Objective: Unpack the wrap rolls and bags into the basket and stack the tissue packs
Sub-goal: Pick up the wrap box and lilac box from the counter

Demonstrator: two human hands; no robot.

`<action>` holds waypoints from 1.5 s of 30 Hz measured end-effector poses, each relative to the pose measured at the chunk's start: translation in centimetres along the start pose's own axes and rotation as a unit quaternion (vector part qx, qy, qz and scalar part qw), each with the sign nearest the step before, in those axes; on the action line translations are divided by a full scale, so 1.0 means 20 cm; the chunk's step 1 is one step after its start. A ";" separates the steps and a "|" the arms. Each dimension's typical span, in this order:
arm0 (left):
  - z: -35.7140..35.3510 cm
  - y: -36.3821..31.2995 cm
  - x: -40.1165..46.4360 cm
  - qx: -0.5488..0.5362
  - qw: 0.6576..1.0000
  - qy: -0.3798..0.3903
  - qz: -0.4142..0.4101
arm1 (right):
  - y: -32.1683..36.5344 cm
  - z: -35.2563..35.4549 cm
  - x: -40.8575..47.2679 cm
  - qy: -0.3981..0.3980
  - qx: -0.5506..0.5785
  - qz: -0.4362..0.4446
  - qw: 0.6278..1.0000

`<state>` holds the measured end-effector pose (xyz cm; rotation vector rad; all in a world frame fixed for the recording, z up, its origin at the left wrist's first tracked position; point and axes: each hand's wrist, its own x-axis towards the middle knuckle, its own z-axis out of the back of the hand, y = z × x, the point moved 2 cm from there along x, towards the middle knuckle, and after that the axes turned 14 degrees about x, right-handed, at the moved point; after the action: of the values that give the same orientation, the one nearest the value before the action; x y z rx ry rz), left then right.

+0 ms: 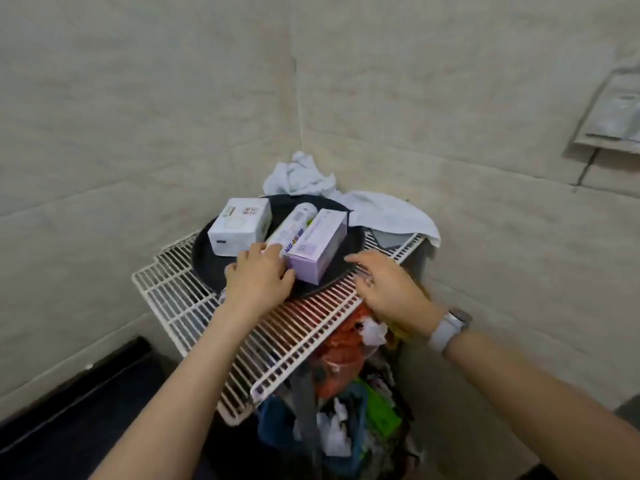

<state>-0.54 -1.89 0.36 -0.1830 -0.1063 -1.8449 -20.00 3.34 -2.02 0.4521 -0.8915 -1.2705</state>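
Note:
A round black tray lies on a white wire rack. On it stand a white box at the left, a pale purple box at the right, and a white wrap roll lying between them. My left hand rests on the near end of the roll, fingers curled over it. My right hand hovers over the tray's right rim, fingers spread, holding nothing. It wears a white watch.
Crumpled white towels lie behind the tray in the wall corner. Below the rack, a heap of coloured bags and cloth fills a bin. A dark object lies at lower left. Tiled walls close in on both sides.

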 end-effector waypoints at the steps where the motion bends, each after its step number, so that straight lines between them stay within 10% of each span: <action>1: -0.02 0.01 0.03 0.007 0.999 0.021 0.026 | -0.03 0.00 0.09 0.041 -0.035 0.029 0.998; 9: -0.14 0.03 0.16 0.110 0.980 0.108 0.128 | -0.14 -0.07 0.60 0.331 -0.258 0.210 0.883; 20: 0.11 0.11 0.00 -0.065 0.963 -0.113 0.236 | 0.06 0.03 0.71 0.101 -0.084 0.344 0.930; 28: 0.43 0.39 -0.40 -0.320 0.850 -0.311 0.280 | 0.64 -0.22 0.56 0.102 0.309 0.247 0.913; 34: 0.25 0.76 -1.01 -0.349 0.786 -0.292 0.419 | 1.11 -0.77 0.22 0.218 0.461 0.141 0.848; 45: -0.58 1.16 -2.05 -0.355 0.700 -0.081 0.615 | 0.92 -1.98 -0.62 0.401 0.113 -0.106 0.903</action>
<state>31.95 28.56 -19.04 -0.7518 0.5231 -0.4143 21.95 13.14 -16.38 1.1827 -0.2793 -1.0253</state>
